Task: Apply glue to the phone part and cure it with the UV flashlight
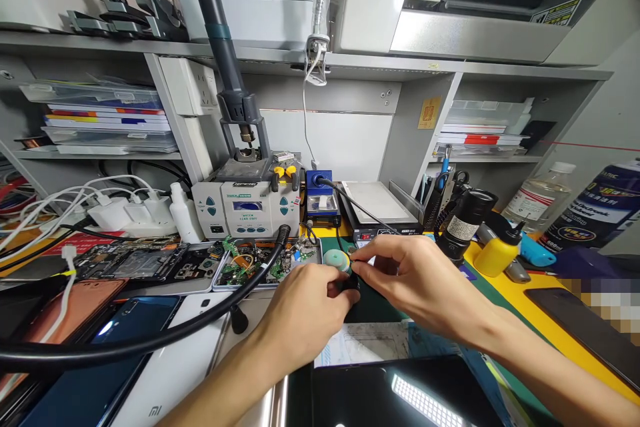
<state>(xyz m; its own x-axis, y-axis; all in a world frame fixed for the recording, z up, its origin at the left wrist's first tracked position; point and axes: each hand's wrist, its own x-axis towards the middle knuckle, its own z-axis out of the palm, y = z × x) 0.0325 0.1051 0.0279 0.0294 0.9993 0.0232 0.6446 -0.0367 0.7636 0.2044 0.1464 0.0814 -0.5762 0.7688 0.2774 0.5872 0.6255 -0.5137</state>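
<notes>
Left hand (305, 310) curled around a small dark object (350, 282), thumb and fingers pinching it from the near side. Right hand (415, 277) fingertips pressed together at the object's top edge, touching a small round teal-lidded tin (335, 258) just behind. What the dark object is cannot be told. Left of the grip: tray of green circuit boards (250, 267), thick black hose (165, 337) crossing the phones (105, 340). Behind: rework station (247, 207). Right: yellow bottle (497, 250).
</notes>
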